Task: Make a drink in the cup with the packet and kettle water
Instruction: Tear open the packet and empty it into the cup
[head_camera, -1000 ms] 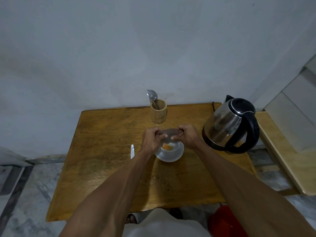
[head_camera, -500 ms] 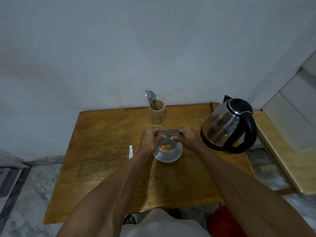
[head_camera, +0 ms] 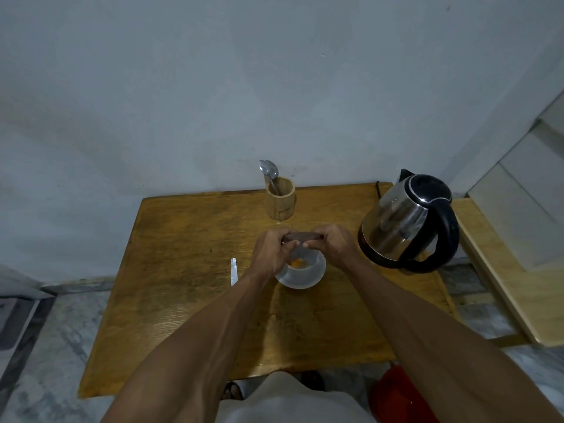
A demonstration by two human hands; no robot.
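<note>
A white cup [head_camera: 305, 271] on a saucer stands in the middle of the wooden table [head_camera: 189, 245], with orange powder [head_camera: 296, 263] in its bottom. Both hands hold a dark brown packet [head_camera: 303, 237] level just above the cup. My left hand [head_camera: 274, 250] grips the packet's left end and my right hand [head_camera: 331, 244] grips its right end. The steel kettle [head_camera: 403, 221] with a black handle and lid stands to the right of the cup, untouched.
A bamboo holder [head_camera: 280, 198] with a spoon [head_camera: 268, 170] stands at the table's far edge by the wall. A thin silver strip [head_camera: 233, 271] lies left of the cup. A lighter wooden shelf [head_camera: 512, 285] adjoins the table on the right. A red object [head_camera: 399, 395] sits below.
Both hands stay over the cup holding the packet; nothing has clearly moved apart from a small shift of the camera.
</note>
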